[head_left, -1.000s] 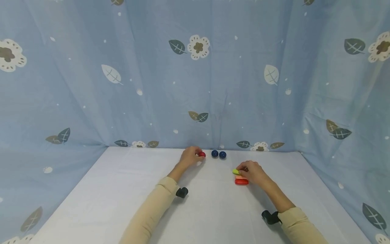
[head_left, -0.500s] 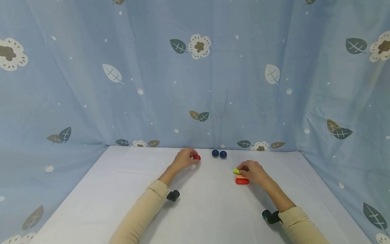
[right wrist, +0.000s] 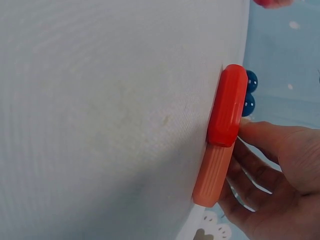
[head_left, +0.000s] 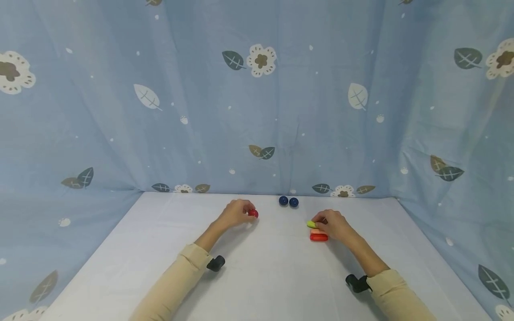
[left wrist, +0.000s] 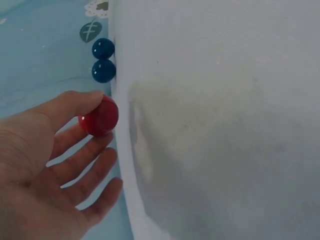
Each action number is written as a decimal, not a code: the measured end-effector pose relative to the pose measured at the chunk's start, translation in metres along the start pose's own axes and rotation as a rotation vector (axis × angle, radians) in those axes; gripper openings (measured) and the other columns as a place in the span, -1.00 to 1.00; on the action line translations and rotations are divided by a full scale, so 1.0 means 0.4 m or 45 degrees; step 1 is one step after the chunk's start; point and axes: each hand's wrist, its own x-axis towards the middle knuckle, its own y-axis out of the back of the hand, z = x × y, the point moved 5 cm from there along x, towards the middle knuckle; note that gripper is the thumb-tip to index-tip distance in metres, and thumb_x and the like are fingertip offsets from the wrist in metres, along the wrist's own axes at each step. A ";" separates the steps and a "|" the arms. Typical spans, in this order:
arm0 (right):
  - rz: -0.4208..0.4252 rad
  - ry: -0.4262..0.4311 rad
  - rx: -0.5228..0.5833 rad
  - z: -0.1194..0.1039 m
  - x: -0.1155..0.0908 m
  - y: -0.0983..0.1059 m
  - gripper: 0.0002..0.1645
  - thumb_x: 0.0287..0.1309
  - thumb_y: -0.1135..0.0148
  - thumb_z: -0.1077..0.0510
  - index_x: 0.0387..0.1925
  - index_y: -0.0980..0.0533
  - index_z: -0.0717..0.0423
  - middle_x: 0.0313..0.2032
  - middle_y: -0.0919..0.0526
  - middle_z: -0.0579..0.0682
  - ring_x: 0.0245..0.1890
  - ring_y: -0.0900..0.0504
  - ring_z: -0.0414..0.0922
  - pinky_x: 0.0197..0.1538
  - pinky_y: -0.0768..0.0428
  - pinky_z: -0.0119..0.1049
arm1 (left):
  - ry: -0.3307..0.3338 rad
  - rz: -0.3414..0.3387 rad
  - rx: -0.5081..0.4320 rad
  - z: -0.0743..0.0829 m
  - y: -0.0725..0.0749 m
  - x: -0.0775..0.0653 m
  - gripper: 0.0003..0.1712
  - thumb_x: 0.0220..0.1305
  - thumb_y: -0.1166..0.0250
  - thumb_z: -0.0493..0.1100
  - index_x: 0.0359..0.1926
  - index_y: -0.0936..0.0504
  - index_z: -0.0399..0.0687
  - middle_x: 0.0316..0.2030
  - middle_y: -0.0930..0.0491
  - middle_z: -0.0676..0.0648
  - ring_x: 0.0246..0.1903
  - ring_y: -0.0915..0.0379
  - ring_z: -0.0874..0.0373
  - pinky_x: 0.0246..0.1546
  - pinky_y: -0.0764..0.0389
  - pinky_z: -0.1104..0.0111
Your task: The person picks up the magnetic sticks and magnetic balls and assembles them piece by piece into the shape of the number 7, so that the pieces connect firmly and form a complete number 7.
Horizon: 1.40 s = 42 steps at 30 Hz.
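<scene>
Our left hand (head_left: 233, 215) now sits farther left and nearer us, fingers pinching the red ball (left wrist: 101, 118), left of the blue balls (head_left: 283, 201); our right hand (head_left: 334, 225) pinches the yellow-green piece (head_left: 311, 224), long axis crosswise, just beyond the orange piece (right wrist: 213, 175).

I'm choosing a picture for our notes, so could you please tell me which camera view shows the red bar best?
The right wrist view: the red bar appears largest there, unobstructed. The head view shows it much smaller, near the right hand. The left wrist view does not show it.
</scene>
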 end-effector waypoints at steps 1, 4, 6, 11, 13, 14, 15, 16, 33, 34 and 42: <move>-0.003 0.001 -0.003 -0.002 0.000 0.000 -0.81 0.22 -0.27 0.27 -0.14 -0.68 0.13 -0.19 -0.70 0.00 -0.25 -0.56 -0.14 -0.05 -0.64 -0.17 | 0.000 -0.011 0.004 -0.002 0.000 -0.005 -0.68 0.08 -0.49 -0.12 -0.12 -0.70 -0.06 -0.21 -0.71 -0.02 -0.23 -0.50 0.10 -0.17 -0.51 0.25; 0.000 0.005 -0.005 -0.005 0.000 0.001 -0.82 0.21 -0.28 0.27 -0.14 -0.68 0.13 -0.20 -0.70 0.01 -0.26 -0.57 -0.14 -0.06 -0.65 -0.18 | -0.016 -0.036 0.026 -0.006 0.002 -0.019 -0.69 0.09 -0.48 -0.11 -0.12 -0.70 -0.03 -0.21 -0.70 -0.01 -0.19 -0.52 0.06 -0.15 -0.52 0.23; 0.005 0.008 -0.007 -0.008 0.000 0.003 -0.82 0.21 -0.29 0.27 -0.14 -0.68 0.14 -0.20 -0.70 0.01 -0.26 -0.57 -0.14 -0.07 -0.65 -0.18 | -0.027 -0.042 0.043 -0.007 0.004 -0.025 -0.70 0.09 -0.48 -0.11 -0.12 -0.70 -0.02 -0.21 -0.70 -0.01 -0.18 -0.53 0.05 -0.15 -0.53 0.22; -0.004 0.008 -0.012 -0.009 0.000 0.004 -0.81 0.22 -0.28 0.27 -0.13 -0.68 0.15 -0.20 -0.70 0.02 -0.26 -0.57 -0.14 -0.06 -0.65 -0.18 | -0.045 -0.041 0.060 -0.007 0.009 -0.039 -0.70 0.07 -0.49 -0.12 -0.13 -0.70 -0.01 -0.27 -0.69 0.01 -0.21 -0.54 0.07 -0.17 -0.53 0.23; -0.007 0.007 -0.013 -0.009 -0.001 0.004 -0.81 0.22 -0.28 0.27 -0.13 -0.68 0.15 -0.20 -0.71 0.02 -0.26 -0.57 -0.14 -0.06 -0.65 -0.18 | -0.054 -0.048 0.064 -0.006 0.009 -0.045 -0.69 0.06 -0.49 -0.13 -0.13 -0.70 -0.03 -0.28 -0.68 0.01 -0.23 -0.54 0.09 -0.18 -0.53 0.24; -0.007 0.005 -0.012 -0.009 0.000 0.005 -0.81 0.22 -0.28 0.27 -0.13 -0.68 0.15 -0.20 -0.71 0.02 -0.26 -0.57 -0.14 -0.06 -0.65 -0.18 | -0.060 -0.051 0.067 -0.007 0.008 -0.047 -0.69 0.06 -0.49 -0.13 -0.13 -0.70 -0.03 -0.28 -0.68 0.01 -0.24 -0.53 0.10 -0.18 -0.53 0.25; -0.007 0.006 -0.014 -0.008 0.000 0.005 -0.81 0.22 -0.28 0.27 -0.13 -0.68 0.15 -0.20 -0.71 0.02 -0.27 -0.57 -0.14 -0.07 -0.65 -0.18 | -0.066 -0.055 0.072 -0.008 0.006 -0.049 -0.69 0.06 -0.50 -0.14 -0.13 -0.70 -0.04 -0.28 -0.68 0.00 -0.24 -0.53 0.10 -0.18 -0.54 0.25; -0.005 0.004 -0.012 -0.007 0.001 0.005 -0.81 0.22 -0.28 0.27 -0.13 -0.68 0.15 -0.20 -0.71 0.01 -0.27 -0.57 -0.14 -0.07 -0.65 -0.18 | -0.069 -0.055 0.073 -0.008 0.006 -0.052 -0.69 0.06 -0.50 -0.14 -0.13 -0.70 -0.04 -0.27 -0.69 0.00 -0.24 -0.53 0.10 -0.17 -0.55 0.25; 0.004 0.000 -0.012 -0.003 0.003 0.000 -0.81 0.23 -0.28 0.25 -0.13 -0.68 0.13 -0.20 -0.70 0.01 -0.27 -0.55 -0.13 -0.04 -0.65 -0.18 | -0.042 -0.056 0.024 -0.033 0.018 -0.089 -0.70 0.06 -0.49 -0.21 -0.14 -0.69 -0.08 -0.29 -0.68 0.01 -0.24 -0.55 0.13 -0.10 -0.60 0.26; 0.004 0.000 -0.011 -0.003 0.003 0.000 -0.81 0.23 -0.28 0.25 -0.13 -0.68 0.13 -0.20 -0.70 0.01 -0.27 -0.55 -0.13 -0.04 -0.65 -0.18 | -0.048 -0.056 0.015 -0.033 0.020 -0.091 -0.70 0.06 -0.49 -0.21 -0.14 -0.69 -0.09 -0.31 -0.68 0.01 -0.26 -0.55 0.13 -0.12 -0.60 0.28; 0.000 -0.007 0.003 0.000 0.005 -0.001 -0.81 0.23 -0.28 0.24 -0.13 -0.68 0.12 -0.19 -0.70 0.03 -0.25 -0.57 -0.12 -0.05 -0.65 -0.20 | -0.115 -0.070 -0.054 -0.028 0.029 -0.103 -0.68 0.06 -0.49 -0.26 -0.11 -0.69 -0.20 -0.31 -0.70 -0.05 -0.29 -0.58 0.16 -0.21 -0.62 0.37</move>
